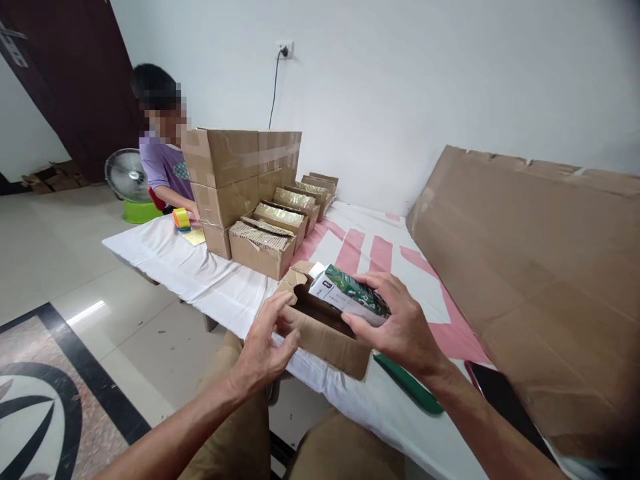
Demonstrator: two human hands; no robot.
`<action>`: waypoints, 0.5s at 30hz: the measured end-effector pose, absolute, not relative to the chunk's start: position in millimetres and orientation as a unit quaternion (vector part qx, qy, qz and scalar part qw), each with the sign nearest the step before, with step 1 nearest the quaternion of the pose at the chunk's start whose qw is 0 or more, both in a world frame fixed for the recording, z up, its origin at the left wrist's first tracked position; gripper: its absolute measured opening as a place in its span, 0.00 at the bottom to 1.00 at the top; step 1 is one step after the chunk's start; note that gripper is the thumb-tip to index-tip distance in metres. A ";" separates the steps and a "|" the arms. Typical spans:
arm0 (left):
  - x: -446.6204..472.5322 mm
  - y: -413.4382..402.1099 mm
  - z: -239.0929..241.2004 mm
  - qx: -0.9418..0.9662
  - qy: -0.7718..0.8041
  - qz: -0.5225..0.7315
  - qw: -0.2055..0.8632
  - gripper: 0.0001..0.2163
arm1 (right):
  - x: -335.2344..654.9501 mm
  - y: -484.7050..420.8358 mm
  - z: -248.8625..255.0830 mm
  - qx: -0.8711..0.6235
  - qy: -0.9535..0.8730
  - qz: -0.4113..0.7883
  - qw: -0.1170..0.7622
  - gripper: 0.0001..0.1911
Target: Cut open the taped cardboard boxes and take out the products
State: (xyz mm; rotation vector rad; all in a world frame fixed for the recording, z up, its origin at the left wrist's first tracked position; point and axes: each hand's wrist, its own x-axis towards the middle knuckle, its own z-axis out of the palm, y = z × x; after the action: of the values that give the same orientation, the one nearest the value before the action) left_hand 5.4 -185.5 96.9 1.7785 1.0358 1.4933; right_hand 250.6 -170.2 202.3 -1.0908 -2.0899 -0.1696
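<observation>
Packet (350, 294), one only, green and white, sits over the open carton (320, 330) at the near table (165, 257) edge, its long axis running from far left to near right, the white end pointing far left and tilted slightly up. One left hand (265, 347) reaches in from the near left, arm bare, fingers spread and curled against the carton's near-left wall, gripping nothing else. One right hand (400, 323) comes from the near right, palm down, fingers and thumb clasping the packet's right end. Five smaller open boxes (280, 223) stand in a row far left, beside two stacked big cartons (235, 180). Another person (163, 157) sits beyond them by a fan (126, 175), with one tape roll (181, 219). A large cardboard sheet (530, 267) leans at right.
</observation>
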 end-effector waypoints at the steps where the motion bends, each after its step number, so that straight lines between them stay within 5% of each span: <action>1: 7.2 -187.6 105.2 0.624 0.377 0.569 0.381 0.29 | 246.8 -176.0 203.6 -0.407 -0.821 -0.096 0.388 0.24; 4: 10.2 -193.8 131.4 0.505 0.313 0.569 0.568 0.44 | 233.3 -191.9 205.5 -0.343 -0.834 -0.183 0.392 0.26; 7: 9.6 -202.1 151.7 0.453 0.272 0.569 0.630 0.50 | 220.9 -203.7 204.4 -0.297 -0.847 -0.227 0.378 0.24; 12: 7.1 -213.3 164.8 0.405 0.243 0.593 0.652 0.39 | 213.3 -211.7 203.0 -0.274 -0.860 -0.221 0.369 0.24; 15: 2.4 -213.8 167.8 0.373 0.234 0.616 0.653 0.35 | 219.1 -212.9 205.8 -0.303 -0.866 -0.158 0.366 0.32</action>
State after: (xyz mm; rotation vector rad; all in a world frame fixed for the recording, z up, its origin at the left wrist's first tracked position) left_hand 2.4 -213.8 167.8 0.8451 0.5306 1.3978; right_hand 219.1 -212.9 205.8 -0.7780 -2.2258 -0.4057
